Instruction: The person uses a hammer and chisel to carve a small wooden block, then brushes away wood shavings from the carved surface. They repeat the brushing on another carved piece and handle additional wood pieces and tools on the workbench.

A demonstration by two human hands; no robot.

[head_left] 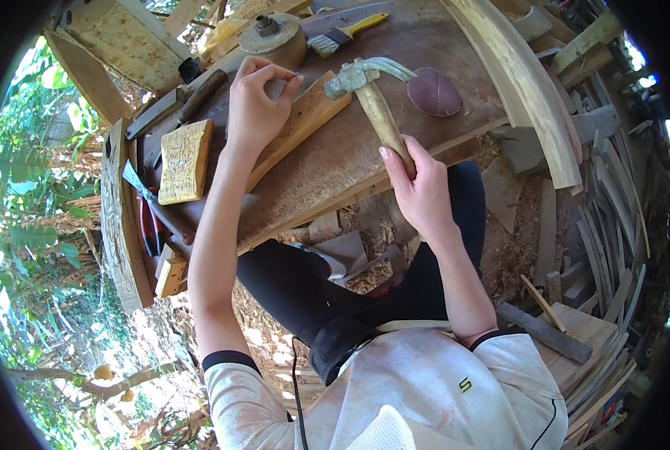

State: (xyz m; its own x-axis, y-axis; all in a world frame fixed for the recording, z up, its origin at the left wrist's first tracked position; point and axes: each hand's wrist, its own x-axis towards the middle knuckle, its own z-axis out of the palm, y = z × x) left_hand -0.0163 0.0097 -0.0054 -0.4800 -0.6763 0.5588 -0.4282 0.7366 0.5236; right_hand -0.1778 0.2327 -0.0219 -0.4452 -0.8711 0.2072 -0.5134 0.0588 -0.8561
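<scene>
My left hand [260, 109] is raised at the upper end of a long wooden bar [293, 135], thumb and forefinger pinched together on something I cannot make out. My right hand [417, 187] grips the wooden handle of a claw hammer [359, 79], whose metal head is tilted just right of the bar's end. The bar lies on a brown worktop [350, 157]. Beyond the hammer is a maroon round sanding disc [434, 97]. A carved wooden block [185, 161] lies left of my left forearm.
A paintbrush [342, 37] and a round weighted object [275, 41] sit at the back. A chisel [155, 199], red-handled pliers [147, 225] and long tools [200, 97] lie at left. Curved wooden pieces [537, 90] lean at right, with stacked strips [612, 225] beside them.
</scene>
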